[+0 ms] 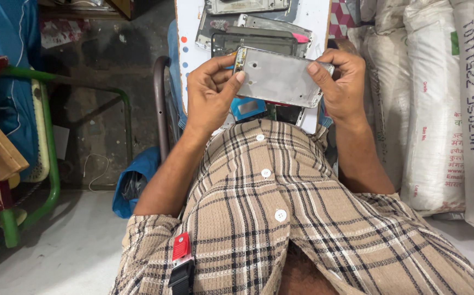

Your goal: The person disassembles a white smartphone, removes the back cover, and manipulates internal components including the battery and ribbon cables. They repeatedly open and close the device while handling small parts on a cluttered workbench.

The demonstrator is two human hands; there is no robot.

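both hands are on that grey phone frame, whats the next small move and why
Probably lower the grey metal phone frame toward the white board below. The left hand and right hand pinch its two short ends, holding it in the air above other phone frames lying there, so neither hand is free for other work.

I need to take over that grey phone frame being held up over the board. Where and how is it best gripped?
Grip the grey phone frame by its two short ends, one from each side, as the left hand and right hand do now. It is a thin flat plate held broad face up, so its edges give the firmest hold.
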